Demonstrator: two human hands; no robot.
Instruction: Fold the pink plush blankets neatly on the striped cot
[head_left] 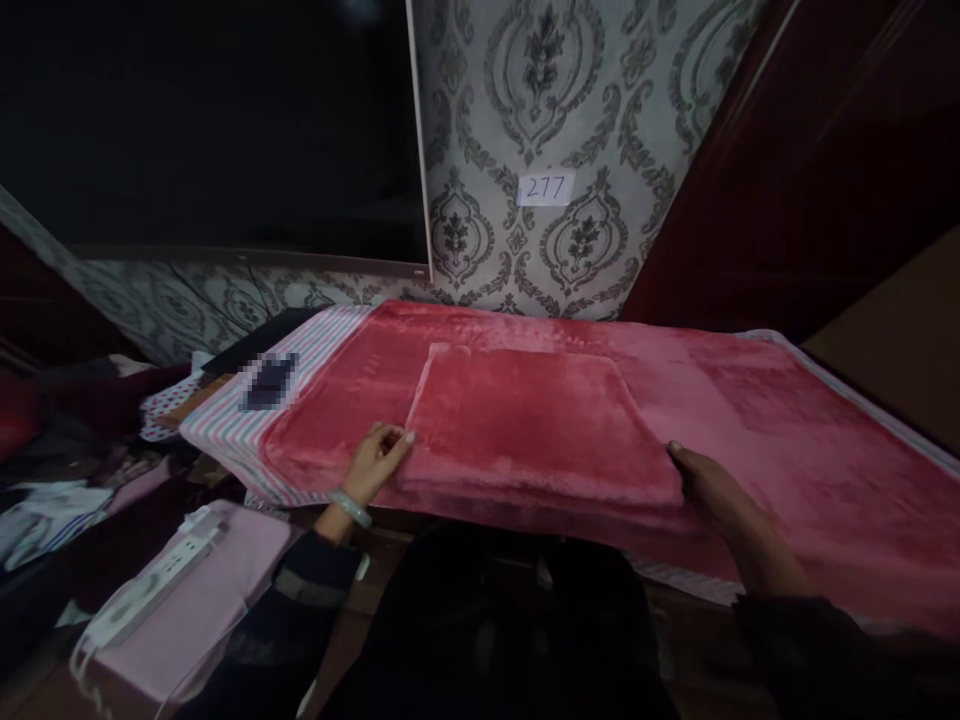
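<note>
A red plush cloth (536, 420), folded into a flat rectangle, lies in front of me on a larger pink-red plush blanket (750, 450). At its left edge, close to the front corner, the thumb and fingers of my left hand (371, 465) are closed in a pinch; a pale bangle is on that wrist. My right hand (712, 490) grips the right front corner, thumb on top and the other fingers partly hidden along the side. The cloth's front edge shows stacked layers near the edge of the surface.
Striped fabric (315, 350) covers the surface's left end, with a dark blurred-out object (270, 382) on it. A large screen (225, 130) hangs behind. Below left, a white power strip (154, 590) lies on a pink box (225, 620), near piled clothes (52, 520).
</note>
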